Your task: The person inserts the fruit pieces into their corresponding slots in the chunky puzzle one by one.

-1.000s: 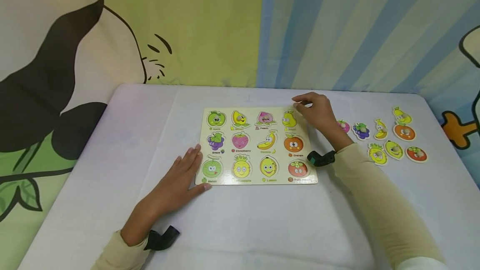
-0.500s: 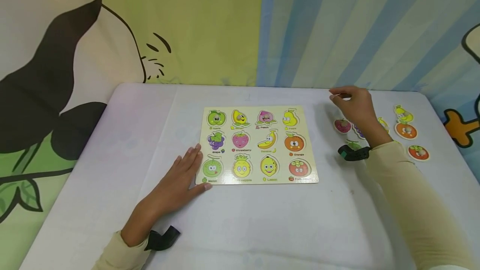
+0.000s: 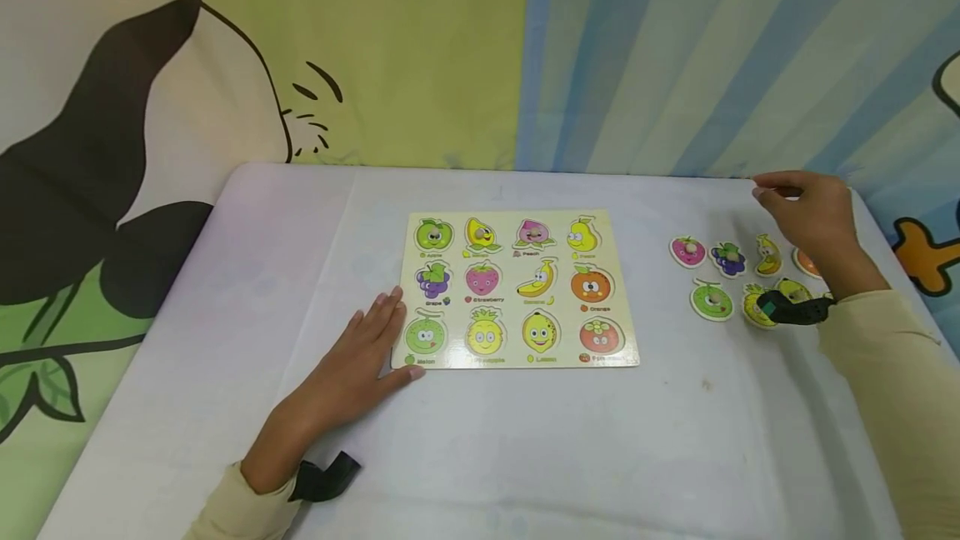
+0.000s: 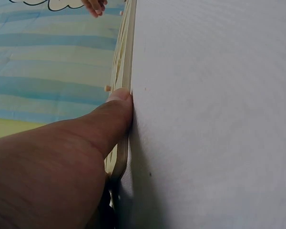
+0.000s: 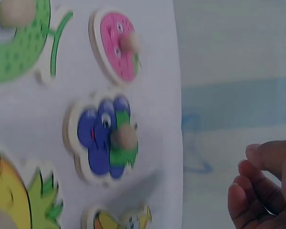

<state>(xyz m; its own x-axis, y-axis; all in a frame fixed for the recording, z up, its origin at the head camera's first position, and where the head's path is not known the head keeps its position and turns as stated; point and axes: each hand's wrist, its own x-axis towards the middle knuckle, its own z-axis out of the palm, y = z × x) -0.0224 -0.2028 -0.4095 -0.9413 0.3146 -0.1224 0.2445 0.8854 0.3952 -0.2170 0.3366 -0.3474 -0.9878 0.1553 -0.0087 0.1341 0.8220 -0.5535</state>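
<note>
My left hand (image 3: 348, 365) lies along the left end of the fruit puzzle board (image 3: 513, 290), fingers straight, its thumb at the front corner. In the left wrist view the thumb (image 4: 115, 112) presses the board's edge. My right hand (image 3: 813, 211) hovers above the loose pieces at the right, thumb and fingers loosely bent with nothing between them. Below and left of it lie the banana piece (image 3: 768, 255), grape piece (image 3: 727, 259) and strawberry piece (image 3: 687, 252). The orange piece (image 3: 806, 263) is partly covered; the pear and tomato pieces are hidden behind the hand and forearm.
Nearer the front lie the melon piece (image 3: 711, 300), the pineapple piece (image 3: 756, 307) and the lemon piece (image 3: 793, 290), the last two partly behind the black wrist strap (image 3: 793, 309). Wooden knobs stand up from the pieces. A patterned cloth wall (image 3: 375, 57) rises behind the white table (image 3: 525, 448).
My right hand has moved right from the board's upper right corner to above the loose pieces, uncovering the strawberry, grape, banana and melon pieces. The left hand stays in place.
</note>
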